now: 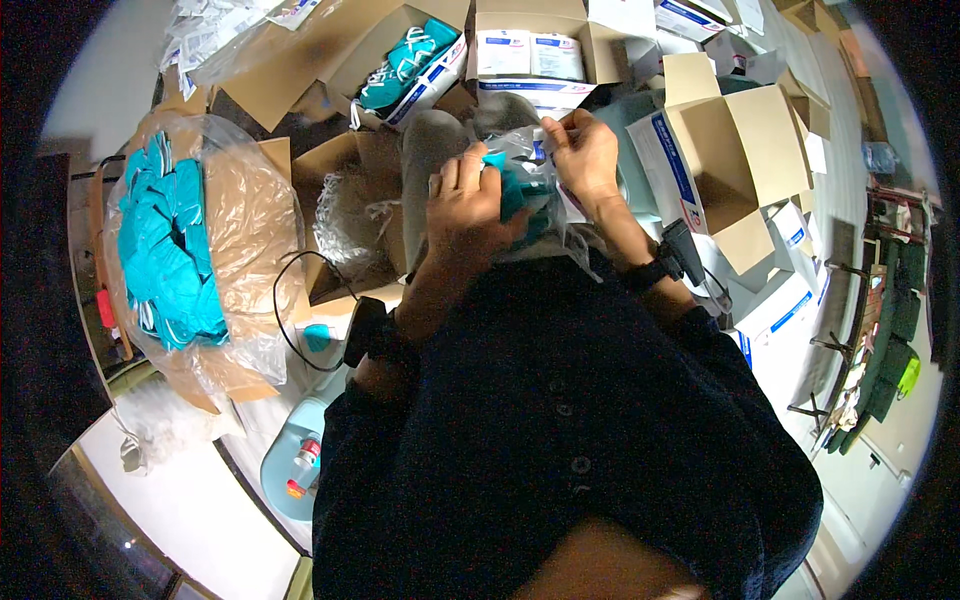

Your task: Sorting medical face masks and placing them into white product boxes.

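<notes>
Because the teal folded cloths (165,240) at far left bulge beside loose clear film (262,362), a tug on that film could slide the top ones out. Next, a black cable (283,325) loops near the left wrist; it might snag on a carton flap and drag on the arm. The bottle (305,455) lower down has a red label, too small to read. Beyond it, white strings (345,225) lie tangled in a carton and could catch on anything lifted past.

At the lap, the left hand (463,205) curls over a teal cloth item (520,185) — how tightly its grip closes, I cannot tell. That item seems to sit inside a clear plastic bag (522,143), whose edge the right hand (585,160) pinches between thumb and forefinger; uneven pulling could split the film (it looks thin) or let it slip. Upper centre, a printed carton (545,92) carries a blue band with pale lettering — as does the open carton (675,170) at right, which adds a red mark.
</notes>
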Demonstrator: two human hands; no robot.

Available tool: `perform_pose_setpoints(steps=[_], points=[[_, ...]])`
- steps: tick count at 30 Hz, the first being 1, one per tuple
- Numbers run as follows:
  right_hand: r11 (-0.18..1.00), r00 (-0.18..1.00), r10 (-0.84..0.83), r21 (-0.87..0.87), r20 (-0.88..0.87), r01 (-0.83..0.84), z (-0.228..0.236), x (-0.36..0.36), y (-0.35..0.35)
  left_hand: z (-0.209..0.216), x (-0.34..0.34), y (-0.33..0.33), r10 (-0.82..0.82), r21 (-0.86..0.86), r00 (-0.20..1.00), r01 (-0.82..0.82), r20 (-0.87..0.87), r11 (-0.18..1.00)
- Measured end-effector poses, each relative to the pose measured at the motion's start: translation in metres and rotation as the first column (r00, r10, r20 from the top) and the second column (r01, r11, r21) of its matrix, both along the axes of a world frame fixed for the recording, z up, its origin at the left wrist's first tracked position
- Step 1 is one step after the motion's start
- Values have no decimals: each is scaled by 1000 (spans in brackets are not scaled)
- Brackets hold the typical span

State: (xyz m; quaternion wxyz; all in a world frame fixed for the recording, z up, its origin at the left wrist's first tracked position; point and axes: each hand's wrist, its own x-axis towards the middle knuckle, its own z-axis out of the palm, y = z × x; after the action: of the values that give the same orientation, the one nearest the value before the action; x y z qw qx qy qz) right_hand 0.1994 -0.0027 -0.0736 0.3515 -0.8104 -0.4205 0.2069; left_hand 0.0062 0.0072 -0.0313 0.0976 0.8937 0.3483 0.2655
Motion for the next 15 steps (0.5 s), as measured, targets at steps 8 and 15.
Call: perform_pose_setpoints(steps=[8, 15], points=[[999, 1000, 10, 44, 6, -10, -2, -1, -3, -33, -21, 17, 155, -305, 961, -79, 231, 949], [998, 1000, 3, 68, -5, -3, 0, 8, -2, 48, -87, 41, 513, -286, 632, -431, 581, 856]])
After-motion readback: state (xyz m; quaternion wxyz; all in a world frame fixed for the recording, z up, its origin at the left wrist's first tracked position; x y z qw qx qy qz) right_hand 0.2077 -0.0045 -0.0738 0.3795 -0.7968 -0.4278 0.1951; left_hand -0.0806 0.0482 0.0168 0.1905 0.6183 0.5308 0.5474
